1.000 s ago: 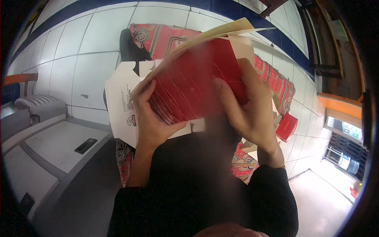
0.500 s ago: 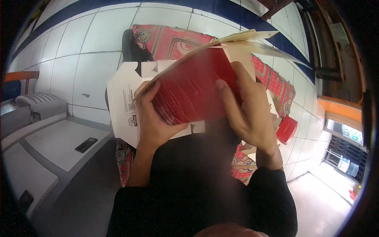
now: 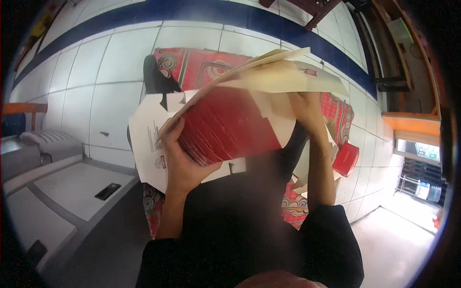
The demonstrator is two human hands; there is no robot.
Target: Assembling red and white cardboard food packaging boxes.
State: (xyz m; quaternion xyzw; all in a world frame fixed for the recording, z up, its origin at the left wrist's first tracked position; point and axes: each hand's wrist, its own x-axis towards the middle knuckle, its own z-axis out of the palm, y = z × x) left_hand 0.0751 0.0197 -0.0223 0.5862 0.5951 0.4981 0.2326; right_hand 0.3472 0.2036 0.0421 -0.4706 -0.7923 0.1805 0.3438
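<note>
A stack of flat card box blanks (image 3: 230,127), red on the side toward me, is held tilted above my lap. My left hand (image 3: 185,163) is closed round its left end, thumb along the lower edge and fingers on the red face. At the right the blanks fan apart, and a cream sheet (image 3: 293,79) stands away from the red one. My right hand (image 3: 306,111) reaches up under that cream sheet, which hides its fingers. Beneath the stack lies a white die-cut card blank (image 3: 148,139) with small print.
A red patterned mat (image 3: 192,65) lies on white floor tiles. To the right are a small red box (image 3: 345,159) and more cut card (image 3: 305,170). On the left, a dark phone-like object (image 3: 108,191) rests on a grey-white surface (image 3: 72,185).
My right hand has left the red face and moved up behind the cream sheet. The blanks have fanned wider at the right. My left hand keeps its hold.
</note>
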